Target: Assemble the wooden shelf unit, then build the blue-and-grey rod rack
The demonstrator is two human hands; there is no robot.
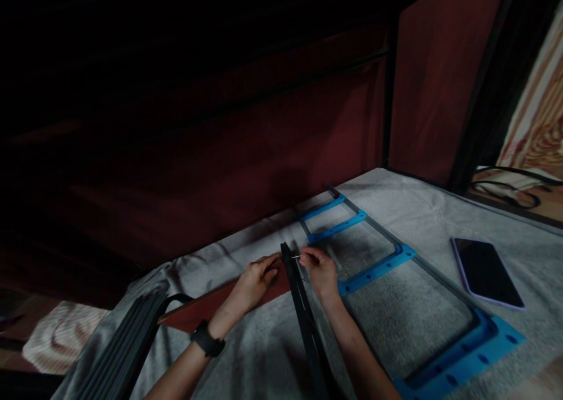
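Observation:
My left hand (256, 281) is closed round the end of a reddish-brown fabric panel (206, 308) and touches the top of a black bar (303, 312) that runs toward me over the grey cloth. A dark watch sits on that wrist. My right hand (319, 269) pinches a small thin metal piece (296, 257), perhaps a pin or screw, right at the top end of the black bar. Both hands meet at that end of the bar.
A grey frame with blue crosspieces (373, 271) lies to the right on the grey cloth (264, 359). A dark phone (487, 272) lies further right. Black bars (127, 341) are stacked at the left. Dark red fabric walls (264, 130) stand behind. Cables (510, 192) lie at far right.

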